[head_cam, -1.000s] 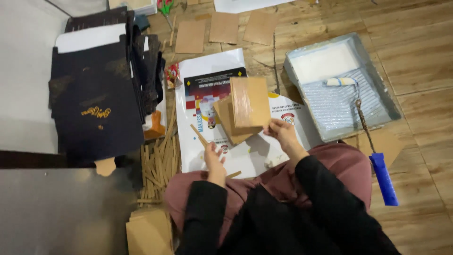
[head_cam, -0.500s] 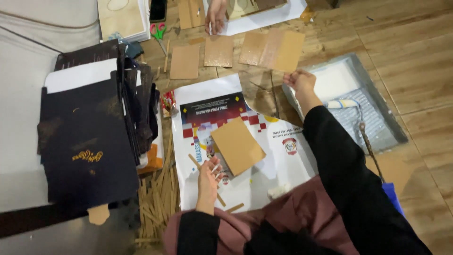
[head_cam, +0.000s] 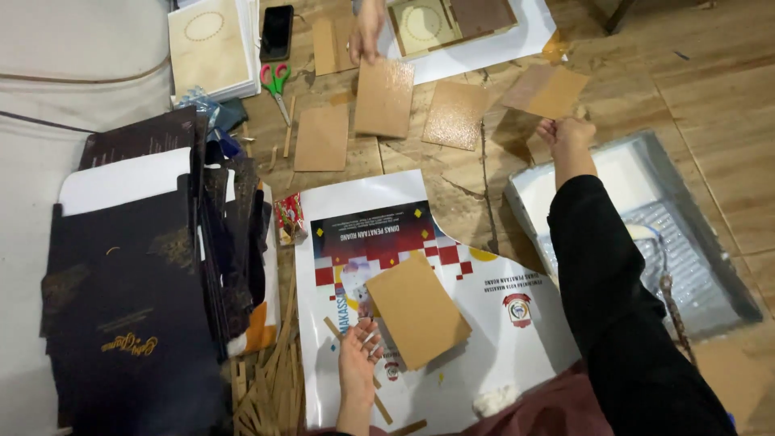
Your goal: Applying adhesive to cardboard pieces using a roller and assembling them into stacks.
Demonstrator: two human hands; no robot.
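Note:
My right hand (head_cam: 569, 137) is stretched out over the wooden floor, pinching the near corner of a brown cardboard piece (head_cam: 549, 90) that lies tilted at the far right. My left hand (head_cam: 359, 355) rests with fingers apart on a printed poster (head_cam: 355, 234), touching the left edge of a small brown cardboard stack (head_cam: 416, 311). Three more brown pieces lie in a row on the floor: one shiny piece (head_cam: 384, 97), another shiny piece (head_cam: 456, 115) and a dull one (head_cam: 321, 137).
Another person's hand (head_cam: 367, 28) touches cardboard at the top. A grey paint tray (head_cam: 726, 266) with white glue sits to the right. Dark folders (head_cam: 129, 307) are stacked at the left, with scissors (head_cam: 277, 81), a phone (head_cam: 277, 31) and cardboard strips (head_cam: 270, 387) nearby.
My right hand took one cardboard piece off the stack and carried it away to the far right floor. My left hand stayed by the stack on the poster.

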